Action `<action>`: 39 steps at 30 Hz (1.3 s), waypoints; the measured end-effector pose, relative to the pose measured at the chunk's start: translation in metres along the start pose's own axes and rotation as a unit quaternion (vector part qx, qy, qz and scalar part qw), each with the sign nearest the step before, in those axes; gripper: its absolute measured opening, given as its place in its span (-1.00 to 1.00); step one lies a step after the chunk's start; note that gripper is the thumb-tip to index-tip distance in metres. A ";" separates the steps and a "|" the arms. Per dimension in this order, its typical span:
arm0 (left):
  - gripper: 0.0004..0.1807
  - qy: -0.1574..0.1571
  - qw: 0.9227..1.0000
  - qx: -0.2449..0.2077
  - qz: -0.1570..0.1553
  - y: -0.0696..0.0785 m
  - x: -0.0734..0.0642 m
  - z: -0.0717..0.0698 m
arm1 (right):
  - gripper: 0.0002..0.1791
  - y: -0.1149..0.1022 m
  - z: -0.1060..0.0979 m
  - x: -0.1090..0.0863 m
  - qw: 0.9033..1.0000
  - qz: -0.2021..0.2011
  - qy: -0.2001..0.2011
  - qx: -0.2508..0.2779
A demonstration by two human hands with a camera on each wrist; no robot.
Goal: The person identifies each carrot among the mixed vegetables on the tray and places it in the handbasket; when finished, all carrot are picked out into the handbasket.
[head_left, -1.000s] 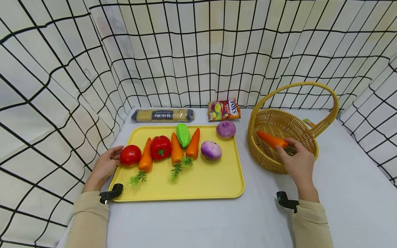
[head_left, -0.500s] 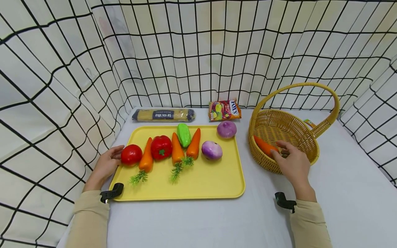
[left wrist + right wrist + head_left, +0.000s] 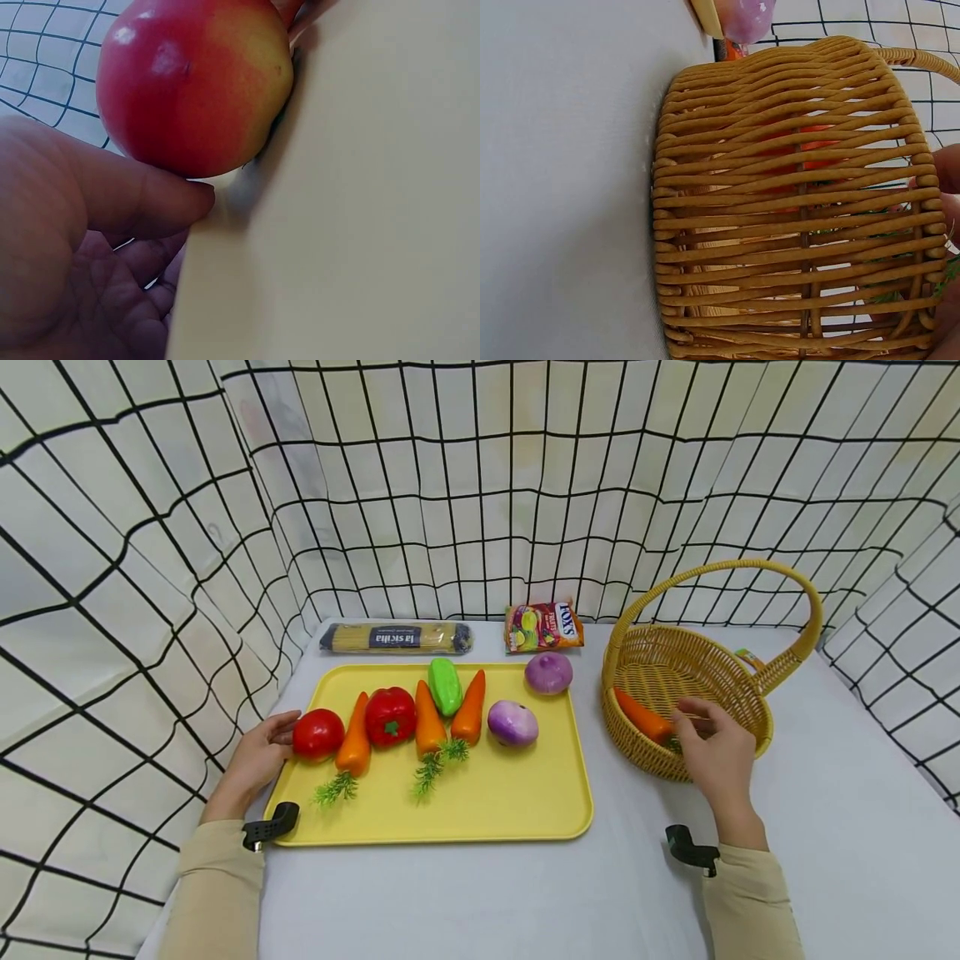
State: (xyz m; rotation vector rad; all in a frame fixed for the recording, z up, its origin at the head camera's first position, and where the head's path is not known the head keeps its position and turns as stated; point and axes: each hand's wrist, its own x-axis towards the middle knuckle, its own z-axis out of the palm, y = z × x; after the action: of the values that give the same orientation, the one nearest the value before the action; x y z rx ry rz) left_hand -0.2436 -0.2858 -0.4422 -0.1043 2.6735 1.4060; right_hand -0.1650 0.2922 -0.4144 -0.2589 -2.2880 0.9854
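Observation:
My left hand [image 3: 260,758] rests at the left edge of the yellow tray [image 3: 495,814], fingers beside a round red tomato [image 3: 318,734]. In the left wrist view, the thumb [image 3: 157,199] lies straight along the tray's edge under the tomato [image 3: 191,82], with the other fingers lower down. My right hand [image 3: 718,760] is over the near side of the wicker basket [image 3: 652,762]. An orange carrot [image 3: 641,714] lies inside, its leafy end right by my loosely bent fingers. The right wrist view shows mostly basket weave [image 3: 802,217], with green leaves at the rim.
On the tray lie several more carrots [image 3: 354,743], a red bell pepper [image 3: 390,717], a green vegetable [image 3: 445,687] and purple onions [image 3: 513,723]. Behind stand a spaghetti pack [image 3: 396,638] and a candy bag [image 3: 543,627]. The basket's tall handle [image 3: 720,568] arches up; black netting surrounds the table.
My right hand has lowered the carrot into the basket and let it go, then shifted slightly right off its leafy end. My left hand has stayed beside the tomato.

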 end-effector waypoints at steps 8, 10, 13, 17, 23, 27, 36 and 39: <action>-0.27 -0.008 1.000 0.000 0.001 0.003 0.001 -0.001 | -0.79 -0.011 -0.001 -0.006 0.992 -0.033 0.061 0.108; -0.26 -0.008 1.000 0.000 0.004 0.003 0.002 -0.001 | -0.81 -0.018 0.000 -0.008 0.988 -0.063 0.059 0.130; -0.26 -0.006 1.000 -0.001 0.008 0.004 0.002 -0.002 | -0.83 -0.037 0.003 -0.012 0.978 -0.115 0.047 0.165; -0.27 -0.007 1.000 -0.001 0.008 0.003 0.002 -0.003 | -0.83 -0.063 0.006 -0.021 0.968 -0.141 0.015 0.207; -0.25 -0.001 1.000 -0.005 0.002 0.004 0.001 -0.001 | -0.81 -0.070 0.025 -0.032 0.954 -0.073 -0.103 0.272; -0.26 0.000 1.000 -0.002 0.001 0.005 0.000 0.000 | -0.78 -0.067 0.050 -0.038 0.954 -0.055 -0.150 0.253; -0.26 -0.001 1.000 0.001 -0.002 0.000 -0.001 -0.001 | -0.79 -0.103 0.082 -0.045 0.957 -0.090 -0.183 0.205; -0.26 -0.005 1.000 0.001 -0.003 -0.001 0.000 0.000 | -0.79 -0.118 0.093 -0.047 0.955 -0.085 -0.190 0.210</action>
State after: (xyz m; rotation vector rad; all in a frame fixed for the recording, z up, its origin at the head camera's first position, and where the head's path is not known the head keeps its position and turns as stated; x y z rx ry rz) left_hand -0.2432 -0.2866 -0.4427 -0.1054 2.6638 1.3990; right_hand -0.1784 0.1358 -0.4014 0.3281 -2.3033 1.4959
